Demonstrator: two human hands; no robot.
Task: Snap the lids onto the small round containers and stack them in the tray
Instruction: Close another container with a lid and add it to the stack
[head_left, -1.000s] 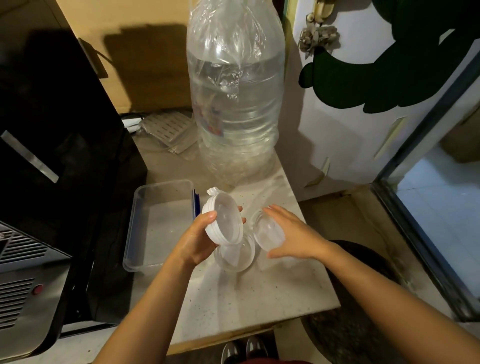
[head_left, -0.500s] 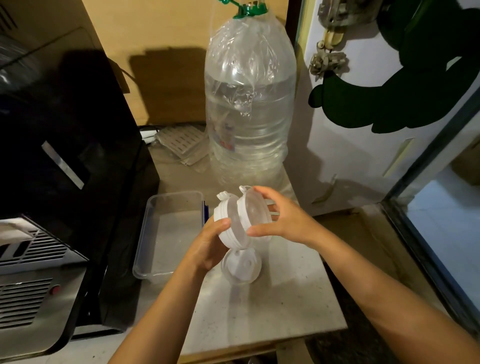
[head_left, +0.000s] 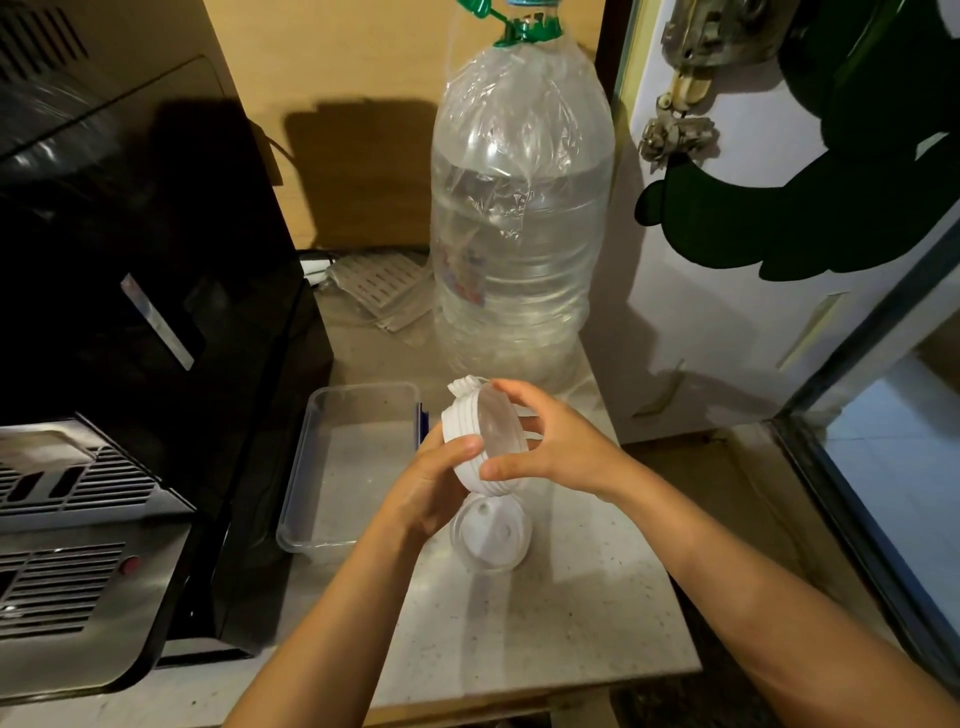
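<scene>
a small round container (head_left: 480, 439) is held tilted on edge at centre frame, its flat faces turned left and right, between the left hand (head_left: 434, 480) and right hand (head_left: 553, 447), both curled closed around its rim. the tray (head_left: 311, 467) lies just left on the desk (head_left: 545, 623), nearer the left hand; another container (head_left: 491, 535) is seen below.

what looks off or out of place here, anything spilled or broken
Nothing spilled or broken. The tray holds nothing yet, one container sits on the counter, and both hands hold another tilted on edge.
</scene>
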